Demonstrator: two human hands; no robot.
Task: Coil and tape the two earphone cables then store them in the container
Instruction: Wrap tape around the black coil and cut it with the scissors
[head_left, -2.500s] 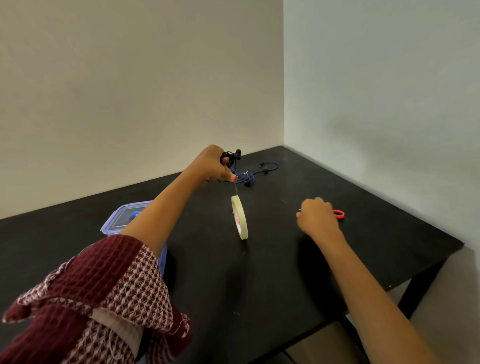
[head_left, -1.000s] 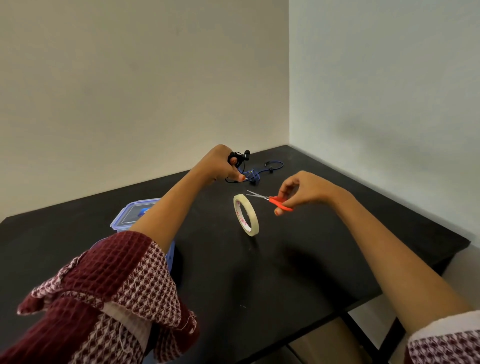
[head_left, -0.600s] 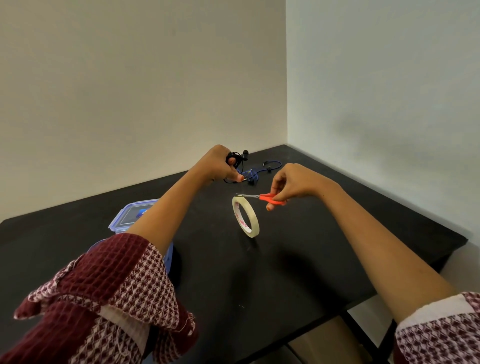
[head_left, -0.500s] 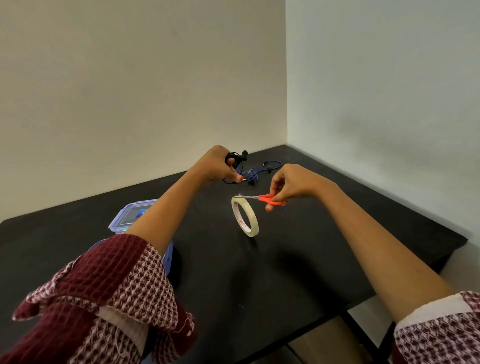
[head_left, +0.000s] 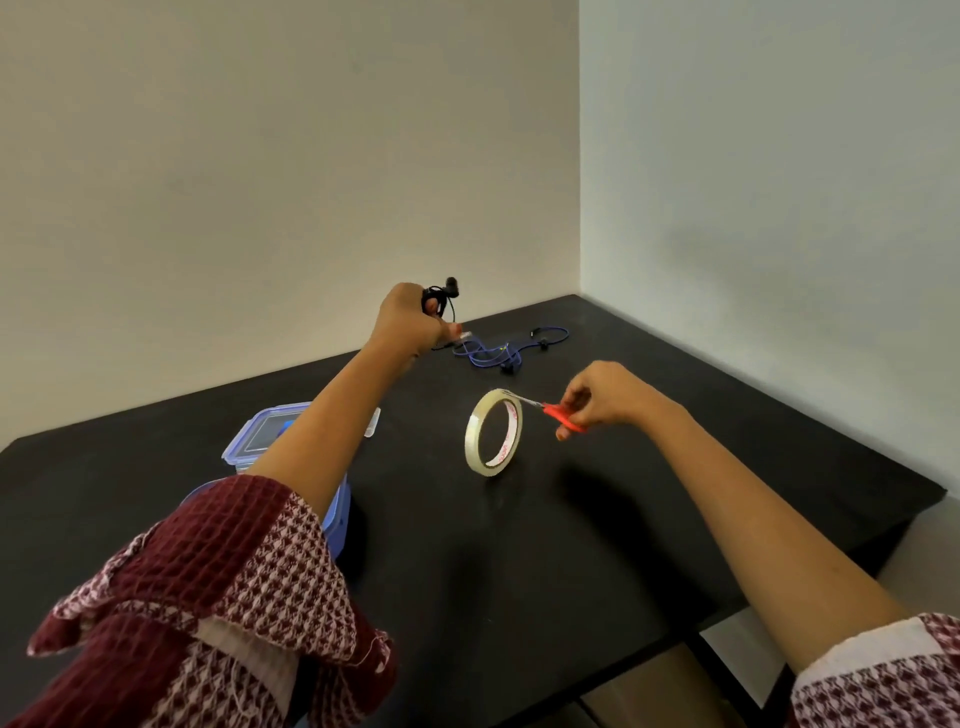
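Observation:
My left hand (head_left: 407, 325) is raised above the black table and grips a coiled black earphone cable (head_left: 440, 300), with a short piece of clear tape at the thumb. A blue earphone cable (head_left: 506, 351) lies loose on the table behind it. A roll of clear tape (head_left: 492, 432) stands on edge mid-table. My right hand (head_left: 602, 397) holds small orange-handled scissors (head_left: 558, 415), whose blade tips touch the top of the roll. A clear container with a blue-rimmed lid (head_left: 260, 441) sits at the left, partly hidden by my left forearm.
The black table (head_left: 519, 561) fills a corner between two plain walls. Its right edge and front edge drop off toward the floor at lower right. A blue object (head_left: 335, 512) beside the container shows under my left arm.
My right hand picked up the scissors from the table and brought them to the tape above the roll. Now the scissors sit lower at the roll's top, and my left hand has risen with the black coil.

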